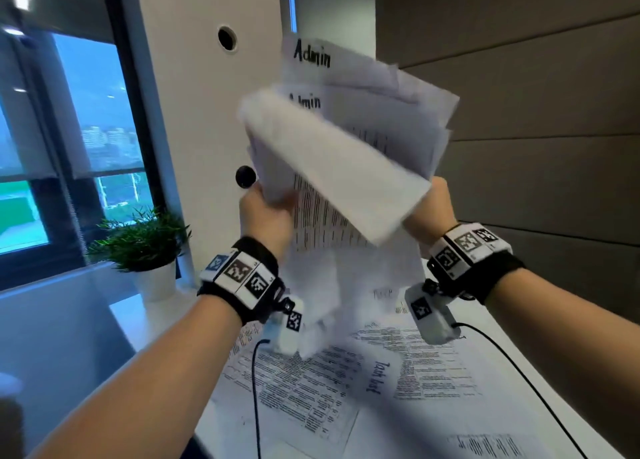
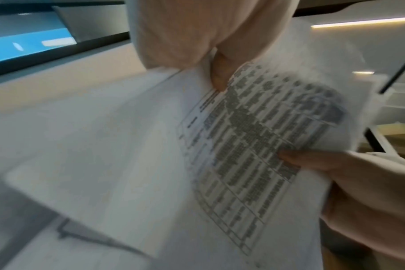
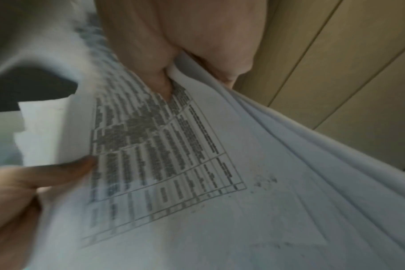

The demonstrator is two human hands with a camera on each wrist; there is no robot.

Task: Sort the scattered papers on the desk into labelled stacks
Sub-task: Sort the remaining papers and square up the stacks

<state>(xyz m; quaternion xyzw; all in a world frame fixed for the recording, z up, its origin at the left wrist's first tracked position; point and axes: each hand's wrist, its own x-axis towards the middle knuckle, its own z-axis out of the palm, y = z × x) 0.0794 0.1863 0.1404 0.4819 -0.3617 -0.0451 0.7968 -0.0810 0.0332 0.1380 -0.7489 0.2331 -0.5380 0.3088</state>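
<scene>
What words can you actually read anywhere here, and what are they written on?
"Admin": handwritten atop the rearmost white sheet of the held paper bundle.
"Admin": partly hidden, on the next sheet forward.
"Task list": handwritten on a printed white sheet lying on the desk.
All printed table text: too blurred.

A sheaf of papers (image 1: 349, 140) hangs above sheets (image 1: 311, 389) on the desk (image 1: 519, 354), plant (image 1: 145, 240) left.
</scene>
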